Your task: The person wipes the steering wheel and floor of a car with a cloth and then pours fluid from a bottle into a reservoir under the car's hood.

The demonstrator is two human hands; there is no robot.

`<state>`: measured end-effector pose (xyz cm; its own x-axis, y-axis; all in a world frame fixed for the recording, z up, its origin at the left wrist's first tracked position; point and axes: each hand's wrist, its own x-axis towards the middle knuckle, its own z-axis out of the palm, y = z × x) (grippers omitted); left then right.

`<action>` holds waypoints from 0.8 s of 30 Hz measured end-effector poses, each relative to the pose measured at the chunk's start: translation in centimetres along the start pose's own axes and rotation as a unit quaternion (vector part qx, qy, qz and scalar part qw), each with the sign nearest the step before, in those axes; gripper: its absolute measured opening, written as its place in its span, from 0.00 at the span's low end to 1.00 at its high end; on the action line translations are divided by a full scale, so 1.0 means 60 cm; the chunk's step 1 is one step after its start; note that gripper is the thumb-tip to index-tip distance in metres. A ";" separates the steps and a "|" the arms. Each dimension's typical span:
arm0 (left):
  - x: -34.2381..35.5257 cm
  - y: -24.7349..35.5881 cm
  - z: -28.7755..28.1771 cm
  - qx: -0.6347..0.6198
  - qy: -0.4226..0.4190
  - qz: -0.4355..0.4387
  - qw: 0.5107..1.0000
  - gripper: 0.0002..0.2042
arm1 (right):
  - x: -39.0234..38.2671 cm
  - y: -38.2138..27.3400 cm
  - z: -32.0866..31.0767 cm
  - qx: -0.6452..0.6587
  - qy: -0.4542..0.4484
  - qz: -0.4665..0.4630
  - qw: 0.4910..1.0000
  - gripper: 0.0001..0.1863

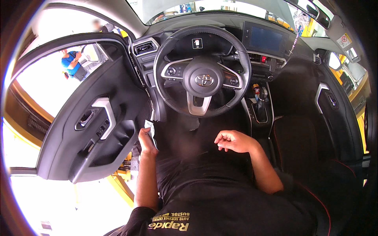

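I sit behind the black steering wheel (204,80) of a car. My left hand (147,142) is raised near the open driver's door, its fingers closed on a thin, pale piece of paper or wrapper (151,131). Exactly what that pale piece is, I cannot make out. Over my lap, below the wheel's right side, hovers my right hand (235,141). Its fingers are loosely bent and a little apart, with nothing seen in them. Neither hand touches the wheel.
The driver's door (98,129) stands wide open on the left. Right of the wheel are a gear lever (263,93), a small orange-capped item (256,90) and a dark screen (264,38). A beaded string (293,44) hangs from the mirror. A person in blue (71,62) stands outside.
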<state>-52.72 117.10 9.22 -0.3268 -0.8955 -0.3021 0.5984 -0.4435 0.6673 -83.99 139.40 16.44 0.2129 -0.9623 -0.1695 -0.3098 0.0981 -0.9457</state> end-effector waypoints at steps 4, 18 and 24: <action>0.011 -0.001 0.000 0.010 -0.013 0.000 1.000 0.14 | -0.001 0.012 -0.007 0.008 -0.008 0.013 1.000 0.10; 0.010 -0.010 -0.016 -0.037 -0.021 -0.017 0.999 0.17 | 0.002 0.010 0.003 0.007 -0.004 0.009 1.000 0.10; 0.030 -0.022 -0.045 0.010 -0.018 -0.044 0.999 0.12 | 0.006 -0.001 0.012 0.012 -0.016 0.026 0.999 0.10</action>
<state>-52.13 116.00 5.95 -0.4031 -0.8514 -0.3355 0.5512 -0.5185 0.6537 -83.24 139.25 16.24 0.2258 -0.9473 -0.2271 -0.2984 0.1547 -0.9418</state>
